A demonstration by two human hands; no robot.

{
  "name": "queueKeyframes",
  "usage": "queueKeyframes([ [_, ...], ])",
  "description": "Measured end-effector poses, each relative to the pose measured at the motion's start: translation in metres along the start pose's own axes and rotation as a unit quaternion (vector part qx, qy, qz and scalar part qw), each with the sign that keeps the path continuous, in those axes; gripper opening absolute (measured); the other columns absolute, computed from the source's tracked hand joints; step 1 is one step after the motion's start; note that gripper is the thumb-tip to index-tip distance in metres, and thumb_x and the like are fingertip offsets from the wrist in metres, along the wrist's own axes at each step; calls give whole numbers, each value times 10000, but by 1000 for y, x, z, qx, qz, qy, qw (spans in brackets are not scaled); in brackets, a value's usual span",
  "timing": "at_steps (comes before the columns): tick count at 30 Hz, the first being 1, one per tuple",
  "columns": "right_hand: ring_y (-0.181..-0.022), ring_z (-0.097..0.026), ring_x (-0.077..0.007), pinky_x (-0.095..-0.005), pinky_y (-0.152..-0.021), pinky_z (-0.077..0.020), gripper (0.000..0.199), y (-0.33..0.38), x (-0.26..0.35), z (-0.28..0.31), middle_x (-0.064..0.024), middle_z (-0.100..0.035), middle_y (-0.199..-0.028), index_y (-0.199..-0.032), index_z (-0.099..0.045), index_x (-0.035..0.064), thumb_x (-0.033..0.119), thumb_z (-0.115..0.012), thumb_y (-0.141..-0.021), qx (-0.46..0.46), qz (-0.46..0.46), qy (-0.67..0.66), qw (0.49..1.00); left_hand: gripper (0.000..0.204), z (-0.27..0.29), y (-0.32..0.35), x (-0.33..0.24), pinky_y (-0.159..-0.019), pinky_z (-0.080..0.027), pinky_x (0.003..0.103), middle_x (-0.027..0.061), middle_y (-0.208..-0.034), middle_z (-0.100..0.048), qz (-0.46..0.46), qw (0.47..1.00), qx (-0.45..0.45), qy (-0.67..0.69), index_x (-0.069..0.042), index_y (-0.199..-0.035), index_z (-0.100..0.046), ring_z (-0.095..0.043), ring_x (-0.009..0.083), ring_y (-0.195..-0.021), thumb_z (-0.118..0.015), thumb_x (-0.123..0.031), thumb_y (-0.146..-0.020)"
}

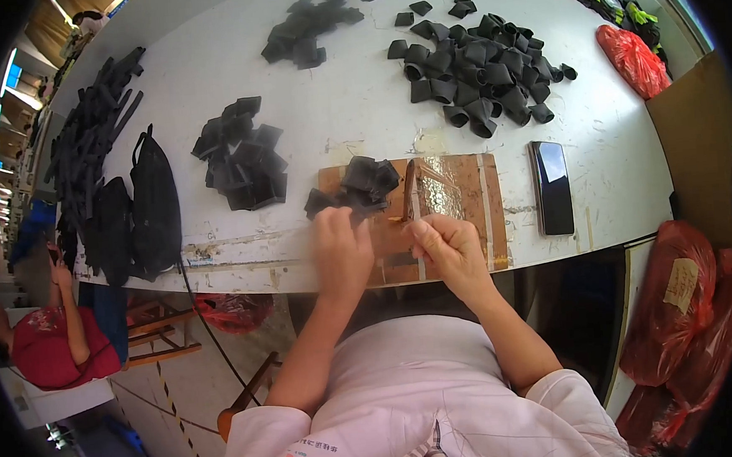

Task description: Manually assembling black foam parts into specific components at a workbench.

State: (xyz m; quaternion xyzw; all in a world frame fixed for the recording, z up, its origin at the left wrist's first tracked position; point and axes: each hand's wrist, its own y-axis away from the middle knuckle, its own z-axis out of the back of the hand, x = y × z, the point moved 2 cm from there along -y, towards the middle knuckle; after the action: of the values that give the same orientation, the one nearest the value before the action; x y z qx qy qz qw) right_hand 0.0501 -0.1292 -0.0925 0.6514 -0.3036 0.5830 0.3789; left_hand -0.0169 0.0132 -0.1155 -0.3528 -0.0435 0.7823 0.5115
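My left hand [340, 251] is closed over black fabric pieces [362, 187] at the left edge of a brown board [466, 214] on the white table [358, 103]. My right hand [447, 244] is fisted around the handle of a thin tool [410, 194] whose curved end stands up over the board. Both hands rest at the table's near edge, close together. What lies under the fingers is hidden.
A dark phone [552, 185] lies right of the board. Heaps of black pieces sit at the middle left [244, 156], far centre [308, 27] and far right [478, 71]. Black straps and bags [120, 185] fill the left side. Red bags [680, 293] stand at the right. Another person in red [42, 340] sits at the left.
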Motion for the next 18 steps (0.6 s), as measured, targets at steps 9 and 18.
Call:
queueKeyframes([
  [9, -501, -531, -132, -261, -475, -414, 144, 4, 3, -20, -78, -567, -586, -774, -614, -12, 121, -573, -814, 7, 47, 113, 992, 76, 9, -3, 9, -632, -424, 374, 138, -779, -519, 80, 991, 10, 111, 1, -808, -540, -520, 319, -726, -565, -3, -736],
  [18, -546, -550, -216, -310, -483, -441, 107, 6, 35, -36, -85, -524, -674, -791, -585, 4, 0, -624, -691, -100, 320, 258, 906, 38, 38, 6, -40, -479, -400, 172, 25, -668, -565, -51, 983, -108, 142, 16, -838, -556, -507, 47, -540, -555, 30, -803],
])
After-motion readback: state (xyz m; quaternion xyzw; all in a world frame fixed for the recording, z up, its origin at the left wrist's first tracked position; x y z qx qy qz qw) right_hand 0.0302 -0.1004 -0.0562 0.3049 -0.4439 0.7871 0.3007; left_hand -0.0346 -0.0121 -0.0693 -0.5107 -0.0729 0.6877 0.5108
